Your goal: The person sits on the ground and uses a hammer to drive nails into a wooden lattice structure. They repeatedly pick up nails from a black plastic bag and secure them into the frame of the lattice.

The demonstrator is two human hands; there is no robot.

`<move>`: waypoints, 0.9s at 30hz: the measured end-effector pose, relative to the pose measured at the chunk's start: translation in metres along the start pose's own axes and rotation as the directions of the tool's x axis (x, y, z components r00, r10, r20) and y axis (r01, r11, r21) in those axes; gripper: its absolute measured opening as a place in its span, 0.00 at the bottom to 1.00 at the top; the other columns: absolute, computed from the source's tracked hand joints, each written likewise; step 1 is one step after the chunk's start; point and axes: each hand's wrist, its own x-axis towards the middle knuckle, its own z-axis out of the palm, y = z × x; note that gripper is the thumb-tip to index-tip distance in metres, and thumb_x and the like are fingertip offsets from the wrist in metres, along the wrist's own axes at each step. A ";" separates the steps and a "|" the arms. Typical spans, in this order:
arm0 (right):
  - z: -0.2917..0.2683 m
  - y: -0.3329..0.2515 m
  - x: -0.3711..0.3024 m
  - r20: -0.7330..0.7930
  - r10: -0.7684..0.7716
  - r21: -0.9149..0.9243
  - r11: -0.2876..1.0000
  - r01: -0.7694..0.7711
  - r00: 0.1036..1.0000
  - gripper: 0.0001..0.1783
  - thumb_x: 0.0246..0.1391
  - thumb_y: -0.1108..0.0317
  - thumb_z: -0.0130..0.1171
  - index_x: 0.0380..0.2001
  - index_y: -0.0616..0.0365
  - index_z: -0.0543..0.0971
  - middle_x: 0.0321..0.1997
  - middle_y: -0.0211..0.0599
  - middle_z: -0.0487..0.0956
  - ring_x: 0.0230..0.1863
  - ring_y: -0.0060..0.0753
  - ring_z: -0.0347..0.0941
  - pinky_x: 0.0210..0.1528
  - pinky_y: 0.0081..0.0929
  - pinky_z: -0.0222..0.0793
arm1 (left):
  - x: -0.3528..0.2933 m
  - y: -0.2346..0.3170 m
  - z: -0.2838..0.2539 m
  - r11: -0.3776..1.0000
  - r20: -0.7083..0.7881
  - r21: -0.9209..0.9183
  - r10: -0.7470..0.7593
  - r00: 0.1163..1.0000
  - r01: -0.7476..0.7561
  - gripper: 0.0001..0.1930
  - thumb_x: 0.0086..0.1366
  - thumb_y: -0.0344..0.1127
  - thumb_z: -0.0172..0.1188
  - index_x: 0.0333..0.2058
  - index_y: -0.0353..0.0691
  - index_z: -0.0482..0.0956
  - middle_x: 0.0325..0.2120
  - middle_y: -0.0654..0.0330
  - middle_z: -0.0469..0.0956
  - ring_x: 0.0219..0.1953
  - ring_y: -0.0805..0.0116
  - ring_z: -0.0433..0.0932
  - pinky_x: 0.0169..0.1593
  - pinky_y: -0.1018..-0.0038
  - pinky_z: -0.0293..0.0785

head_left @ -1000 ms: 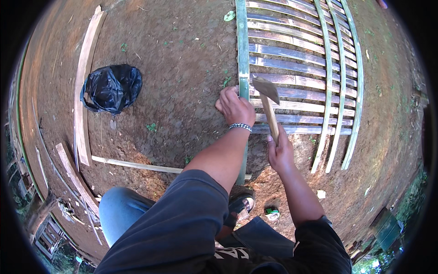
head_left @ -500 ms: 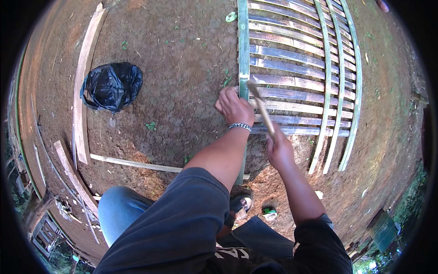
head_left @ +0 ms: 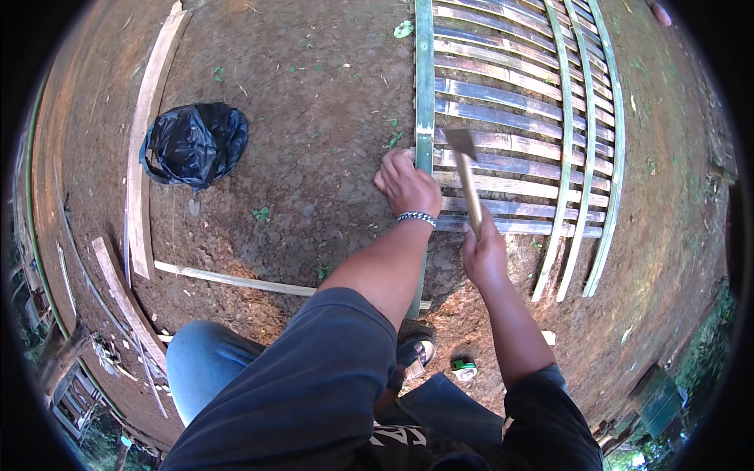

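Where the hatchet (head_left: 468, 174) was at or close to the right edge of the green bamboo strip (head_left: 424, 86) half a second ago, its head now hangs above the slats (head_left: 510, 143) right of that strip, apparently leaving the strip's face uncovered for the work. The right hand (head_left: 484, 255) is wrapped around the hatchet's handle. The left hand (head_left: 407, 188) rests at the strip's left edge, fingers bent; whether they grip it, I cannot tell. Left of the strip, open soil (head_left: 330, 118) reaches toward a black bag (head_left: 196, 145); a sandalled foot (head_left: 416, 357) sits just below the strip's near end.
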 end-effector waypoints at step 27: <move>0.019 -0.009 0.066 -0.130 0.320 0.538 0.818 -0.204 0.939 0.19 0.65 0.65 0.59 0.52 0.65 0.69 0.29 0.43 0.79 0.23 0.33 0.77 0.26 0.33 0.74 | 0.002 -0.001 0.002 1.000 -0.020 -0.015 0.017 1.000 -0.017 0.21 0.58 0.23 0.55 0.51 0.37 0.67 0.49 0.48 0.72 0.58 0.47 0.70 0.62 0.50 0.56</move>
